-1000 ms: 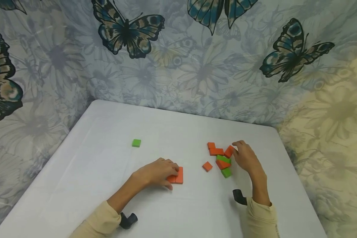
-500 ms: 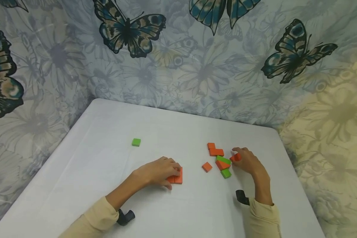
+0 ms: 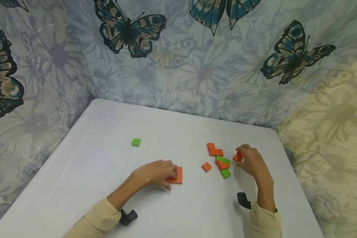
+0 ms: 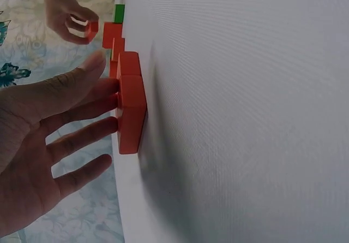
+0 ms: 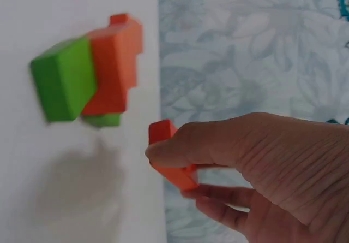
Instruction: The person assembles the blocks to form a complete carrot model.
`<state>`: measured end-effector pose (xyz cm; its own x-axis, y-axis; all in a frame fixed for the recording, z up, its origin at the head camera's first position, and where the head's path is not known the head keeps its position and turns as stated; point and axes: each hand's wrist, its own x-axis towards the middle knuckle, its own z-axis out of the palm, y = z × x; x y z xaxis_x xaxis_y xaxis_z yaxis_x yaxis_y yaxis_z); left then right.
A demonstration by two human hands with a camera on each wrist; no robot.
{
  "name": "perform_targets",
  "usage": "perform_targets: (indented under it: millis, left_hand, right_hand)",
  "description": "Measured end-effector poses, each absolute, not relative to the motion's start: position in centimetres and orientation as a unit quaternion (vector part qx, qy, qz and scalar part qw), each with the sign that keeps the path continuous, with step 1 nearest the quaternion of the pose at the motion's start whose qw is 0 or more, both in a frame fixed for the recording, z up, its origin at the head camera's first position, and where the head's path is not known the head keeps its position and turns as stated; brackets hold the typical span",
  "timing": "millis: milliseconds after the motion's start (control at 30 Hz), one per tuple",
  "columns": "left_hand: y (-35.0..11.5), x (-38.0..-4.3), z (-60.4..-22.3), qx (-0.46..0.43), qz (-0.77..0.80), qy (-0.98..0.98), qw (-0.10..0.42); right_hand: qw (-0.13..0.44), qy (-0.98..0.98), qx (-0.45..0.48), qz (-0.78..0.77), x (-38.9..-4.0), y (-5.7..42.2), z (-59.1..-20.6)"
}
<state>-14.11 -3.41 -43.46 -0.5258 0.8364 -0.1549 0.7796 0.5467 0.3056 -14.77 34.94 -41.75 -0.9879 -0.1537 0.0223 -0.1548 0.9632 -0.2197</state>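
My right hand (image 3: 252,160) pinches an orange block (image 5: 182,177) between thumb and fingers, lifted beside the pile. My left hand (image 3: 156,173) lies over two orange blocks (image 4: 131,109) set side by side on the table. Its straight fingertips touch their top, the thumb stretched out beside them. In the head view the left one is partly hidden by the fingers. Left of my right hand, green blocks (image 3: 225,173) and orange blocks (image 3: 216,152) lie in a loose cluster. A pointed orange block (image 3: 223,165) overlaps a green one there.
A lone orange block (image 3: 206,167) lies just left of the cluster. Farther back on the left rests a green block (image 3: 136,142). The white table (image 3: 113,125) ends against a wall (image 3: 178,79) patterned with flowers and butterflies. Black wrist mounts (image 3: 128,218) stick out from both sleeves.
My right hand has taken hold of an orange block from the cluster's right side and drawn it up and to the right. The left hand has stayed over its two blocks.
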Motion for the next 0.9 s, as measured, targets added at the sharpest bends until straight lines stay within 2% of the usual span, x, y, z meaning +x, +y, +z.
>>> perform_targets:
  millis: [167,400,667,900]
  left_hand:
    - [-3.4,-14.1,-43.3,0.458,0.106,0.870,0.146]
    - [-3.3,-14.1,-43.6,0.457,0.107,0.871,0.144]
    - [-3.2,-14.2,-43.7,0.459,0.099,0.871,0.148]
    - [-3.3,-14.4,-44.3,0.484,0.119,0.859,0.119]
  right_hand:
    - [0.003,-0.977,0.132,0.166,-14.0,32.7,-39.9]
    - [-0.050,-0.952,0.232,0.196,-12.8,28.0,-38.8]
    - [-0.093,-0.935,0.307,0.153,-12.5,22.4,-42.1]
    - [-0.113,-0.933,0.302,0.159,-12.3,20.0,-44.6]
